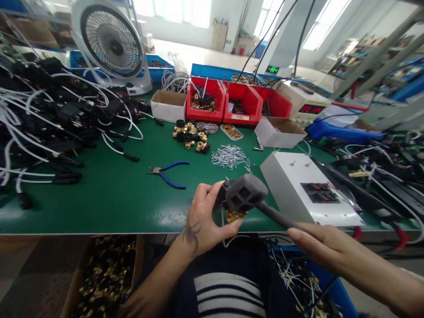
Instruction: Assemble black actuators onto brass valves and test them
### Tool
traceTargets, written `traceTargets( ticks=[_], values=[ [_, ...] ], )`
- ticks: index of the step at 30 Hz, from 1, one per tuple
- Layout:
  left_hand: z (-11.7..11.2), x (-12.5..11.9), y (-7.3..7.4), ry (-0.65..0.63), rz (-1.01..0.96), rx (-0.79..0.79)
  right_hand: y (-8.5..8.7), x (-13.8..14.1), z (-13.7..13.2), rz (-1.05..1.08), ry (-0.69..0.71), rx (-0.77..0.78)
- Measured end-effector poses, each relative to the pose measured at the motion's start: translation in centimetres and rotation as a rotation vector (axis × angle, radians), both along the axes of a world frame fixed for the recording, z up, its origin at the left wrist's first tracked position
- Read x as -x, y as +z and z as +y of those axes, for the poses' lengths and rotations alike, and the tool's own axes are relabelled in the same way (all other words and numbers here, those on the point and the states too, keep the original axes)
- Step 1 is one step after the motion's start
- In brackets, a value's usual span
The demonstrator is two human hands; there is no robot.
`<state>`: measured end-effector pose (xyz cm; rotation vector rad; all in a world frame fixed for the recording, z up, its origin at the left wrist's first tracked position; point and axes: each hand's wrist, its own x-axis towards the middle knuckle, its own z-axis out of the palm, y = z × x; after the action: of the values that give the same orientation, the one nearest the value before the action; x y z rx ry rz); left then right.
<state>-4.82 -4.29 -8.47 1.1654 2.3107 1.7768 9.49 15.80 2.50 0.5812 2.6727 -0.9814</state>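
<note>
My left hand (207,216) is closed around a black part with a brass fitting (232,217) at the table's front edge. A white cable hangs below that part. Gripped in my right hand (319,245) is the handle of a black mallet (247,192). The mallet's head is over the held part and hides much of it, so I cannot tell whether they touch. Blue-handled cutting pliers (168,173) lie with jaws apart, left of my hands. Beyond my hands is a pile of small bent metal clips (230,157).
Brass fittings (190,134) and a small tray of brass pieces (232,131) lie farther back, before red bins (240,104). A white switch box (294,176) stands right. Black cabled parts (59,115) crowd the left, near a fan (114,44). A box of fittings (137,260) sits below.
</note>
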Motion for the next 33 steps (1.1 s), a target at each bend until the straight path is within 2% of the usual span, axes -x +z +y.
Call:
traceTargets(
  ticks=[2, 7, 13, 18, 22, 25, 28, 31, 33],
  values=[
    [0.1, -0.2, 0.0, 0.001, -0.019, 0.002, -0.2, 0.3, -0.1, 0.002, 0.064, 0.045],
    [0.3, -1.0, 0.1, 0.015, -0.154, -0.097, -0.9, 2.3, -1.0, 0.199, 0.014, 0.152],
    [0.2, -1.1, 0.2, 0.014, -0.169, -0.053, -3.3, 5.9, -1.8, 0.249, 0.224, 0.287],
    [0.0, -1.0, 0.2, 0.007, -0.175, -0.034, -3.5, 6.4, -1.4, 0.251, 0.281, 0.34],
    [0.1, -0.9, 0.4, -0.023, -0.162, -0.058, -4.1, 6.3, -1.5, 0.26, 0.261, 0.407],
    [0.2, -0.9, 0.5, -0.024, -0.16, -0.072, -4.1, 5.9, -1.6, 0.327, 0.236, 0.343],
    [0.1, -0.9, 0.5, -0.022, -0.176, -0.069, -3.0, 4.3, -1.4, 0.477, 0.152, 0.283],
    [0.1, -0.9, 0.5, -0.038, -0.188, -0.002, -1.5, 1.9, -0.9, 0.635, -0.04, 0.243],
    [0.1, -0.9, 0.5, -0.039, -0.184, 0.036, -0.8, 0.4, -0.6, 0.6, -0.095, 0.113]
  ],
)
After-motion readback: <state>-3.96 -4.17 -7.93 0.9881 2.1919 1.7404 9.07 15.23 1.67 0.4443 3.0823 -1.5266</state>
